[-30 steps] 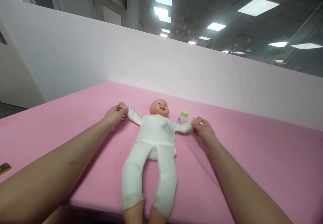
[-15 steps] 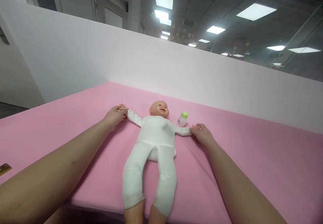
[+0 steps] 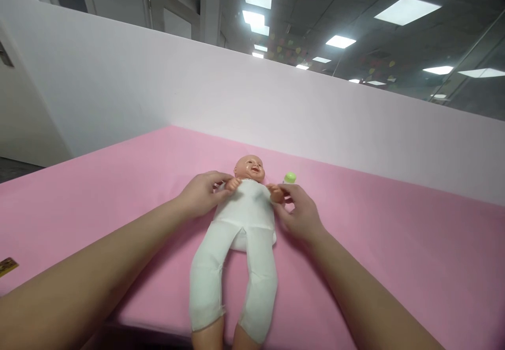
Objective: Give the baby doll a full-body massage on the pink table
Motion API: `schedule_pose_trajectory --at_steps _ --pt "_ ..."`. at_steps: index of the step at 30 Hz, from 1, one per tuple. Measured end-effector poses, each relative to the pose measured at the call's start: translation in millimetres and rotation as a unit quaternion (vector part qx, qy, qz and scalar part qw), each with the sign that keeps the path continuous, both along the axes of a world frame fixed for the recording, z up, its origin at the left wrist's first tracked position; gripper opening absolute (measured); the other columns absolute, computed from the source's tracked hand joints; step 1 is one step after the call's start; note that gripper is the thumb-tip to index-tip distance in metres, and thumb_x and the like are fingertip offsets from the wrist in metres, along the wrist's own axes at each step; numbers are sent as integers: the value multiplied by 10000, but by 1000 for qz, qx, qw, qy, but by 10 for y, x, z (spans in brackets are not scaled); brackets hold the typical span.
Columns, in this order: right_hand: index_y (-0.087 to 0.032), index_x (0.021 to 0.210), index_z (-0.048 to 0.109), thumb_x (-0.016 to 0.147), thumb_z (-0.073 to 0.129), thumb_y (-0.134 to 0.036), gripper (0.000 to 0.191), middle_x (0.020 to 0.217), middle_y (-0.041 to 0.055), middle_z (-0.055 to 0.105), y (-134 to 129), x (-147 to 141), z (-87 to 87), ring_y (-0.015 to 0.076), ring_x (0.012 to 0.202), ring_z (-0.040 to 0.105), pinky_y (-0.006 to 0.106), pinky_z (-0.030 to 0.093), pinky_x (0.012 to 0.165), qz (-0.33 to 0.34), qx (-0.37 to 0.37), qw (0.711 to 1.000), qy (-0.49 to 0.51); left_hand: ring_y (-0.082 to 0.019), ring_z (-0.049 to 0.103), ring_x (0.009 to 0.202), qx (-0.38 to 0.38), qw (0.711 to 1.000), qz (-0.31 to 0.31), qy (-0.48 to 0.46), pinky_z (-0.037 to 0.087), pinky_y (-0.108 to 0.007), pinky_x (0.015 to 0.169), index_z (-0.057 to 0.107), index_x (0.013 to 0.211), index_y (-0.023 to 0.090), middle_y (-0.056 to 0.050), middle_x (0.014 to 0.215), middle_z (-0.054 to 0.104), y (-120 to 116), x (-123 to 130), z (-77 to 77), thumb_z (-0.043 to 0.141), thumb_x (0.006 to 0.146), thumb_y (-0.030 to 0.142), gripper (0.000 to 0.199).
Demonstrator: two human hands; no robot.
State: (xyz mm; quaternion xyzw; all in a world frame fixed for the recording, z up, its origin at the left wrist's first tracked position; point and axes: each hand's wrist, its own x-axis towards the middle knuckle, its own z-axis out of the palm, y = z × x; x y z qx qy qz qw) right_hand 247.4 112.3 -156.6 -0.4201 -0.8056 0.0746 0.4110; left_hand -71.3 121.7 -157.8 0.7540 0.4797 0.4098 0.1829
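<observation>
A baby doll with a white cloth body lies on its back on a pink padded surface, its head toward the wall. My left hand is closed on the doll's hand at the left of its chest. On the other side, my right hand grips the doll's other hand near the shoulder. Both doll arms are bent in, and my hands and the doll's own hands hide most of them. Just behind my right hand shows the green cap of a small bottle; its body is mostly covered.
A white wall panel rises behind the pink surface, with glass and lit ceiling panels above. A small dark and yellow label sits at the far left. The surface's front edge runs below the doll's legs.
Both my hands have moved inward, bringing the doll's arms from stretched out sideways to bent over its chest. My right hand now covers most of the bottle.
</observation>
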Motion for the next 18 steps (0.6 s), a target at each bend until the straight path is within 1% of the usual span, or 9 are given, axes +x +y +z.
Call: schedule_pose_trajectory --at_steps 1,3,5,8,11,13,15,16,18 --pt "-273 1258 680 928 662 -213 336 1254 59 693 -30 -49 -7 245 1124 653 416 575 961 21 16 999 -42 -277 674 1083 9 998 -21 51 537 -387 938 766 1225 319 -46 1224 738 -31 27 13 663 923 505 369" --pt "-282 1221 712 921 647 -151 333 1228 51 703 -56 -93 -29 255 1161 633 447 551 1008 53 37 993 -100 -289 653 1138 35 989 -48 132 525 -407 967 755 1271 319 -56 1249 726 -77 50 41 642 935 436 373" --pt "-297 1225 725 913 654 -127 363 1254 41 698 -55 -88 -48 262 1186 619 470 532 1042 65 43 989 -122 -293 633 1176 59 980 -55 182 508 -425 996 753 1279 316 -59 1257 723 -106 54 72 611 950 372 363" --pt "-302 1221 728 905 675 -125 367 1277 28 695 -51 -69 -42 263 1203 608 480 507 1071 66 30 989 -127 -291 633 1174 73 970 -63 222 503 -431 989 775 1231 312 -59 1249 727 -128 65 108 567 971 315 333" --pt "-302 1229 714 920 653 -128 359 1221 16 715 -68 -91 -9 251 1147 617 468 504 1044 67 -6 989 -131 -289 634 1177 85 966 -60 235 500 -435 996 777 1218 309 -56 1255 727 -129 92 106 558 970 279 332" --pt "-310 1204 717 943 636 -167 308 1148 14 729 -72 -108 -1 246 1085 627 447 524 974 54 -35 990 -127 -297 626 1194 91 967 -46 233 484 -454 1030 770 1229 312 -53 1259 728 -120 104 86 575 967 294 327" --pt "-309 1204 713 945 659 -238 274 1127 22 730 -47 -94 -22 244 1045 641 422 543 906 30 -63 993 -98 -307 617 1214 93 971 -32 217 465 -469 1064 758 1257 310 -56 1269 726 -105 101 64 596 965 331 334" --pt "-306 1243 696 931 685 -277 313 1148 30 727 -20 -69 -42 243 1034 650 412 552 883 11 -75 995 -67 -310 617 1215 88 975 -26 201 463 -472 1069 751 1272 310 -57 1269 725 -96 94 54 607 965 359 343" --pt "-297 1380 615 893 734 -336 502 1220 53 712 63 21 -86 236 1011 674 397 571 858 -29 -95 995 28 -308 632 1186 67 986 -10 153 472 -469 1056 738 1290 321 -52 1259 729 -68 66 34 622 967 438 362"
